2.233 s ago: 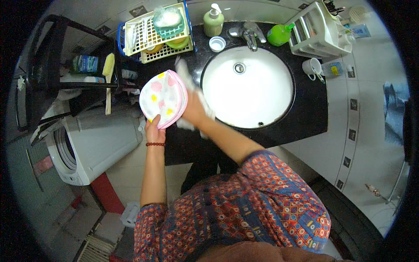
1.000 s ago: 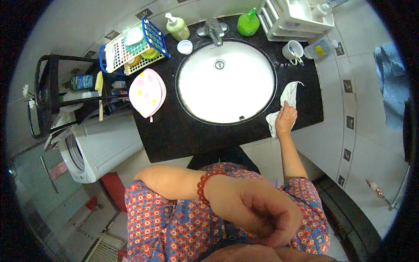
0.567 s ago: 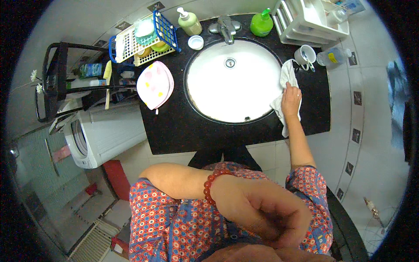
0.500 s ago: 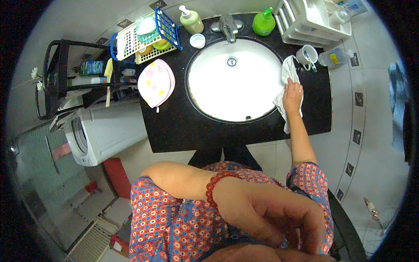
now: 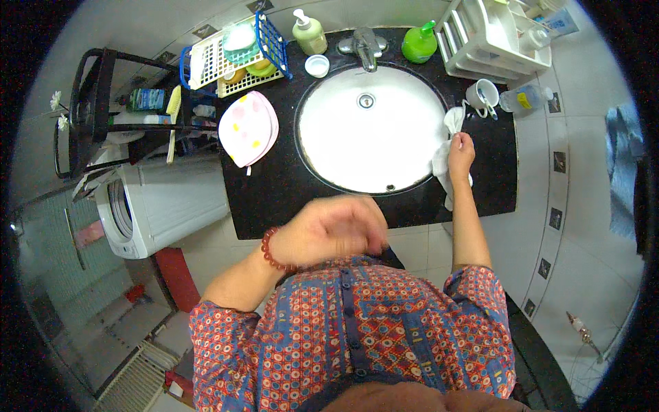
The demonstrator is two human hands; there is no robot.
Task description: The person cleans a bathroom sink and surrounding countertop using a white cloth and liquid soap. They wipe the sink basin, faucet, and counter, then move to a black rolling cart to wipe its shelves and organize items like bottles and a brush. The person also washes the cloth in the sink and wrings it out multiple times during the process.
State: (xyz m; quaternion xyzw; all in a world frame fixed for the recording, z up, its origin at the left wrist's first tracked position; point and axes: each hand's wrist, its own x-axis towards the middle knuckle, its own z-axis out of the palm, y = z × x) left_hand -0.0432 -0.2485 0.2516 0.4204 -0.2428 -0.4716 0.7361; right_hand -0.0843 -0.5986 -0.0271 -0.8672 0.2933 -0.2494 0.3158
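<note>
My right hand is closed on a white cloth at the right rim of the sink. The cloth is pinched up at the fingers; one end trails toward the cup and the other hangs down toward the counter's front. In front of my body, short of the counter edge, is my left hand with a red bead bracelet on the wrist. Its fingers look curled but are smeared by motion, and no object shows in them. The white oval sink lies between the hands and the faucet.
A white cup and a clear bottle stand right of the sink. Behind are a green pump bottle, a pale pump bottle and a small white lid. A pink pouch lies left, near a rack.
My left hand has moved from close below the camera forward and left, toward the counter's front. My right hand has gone from lying flat on the cloth to gripping it bunched.
</note>
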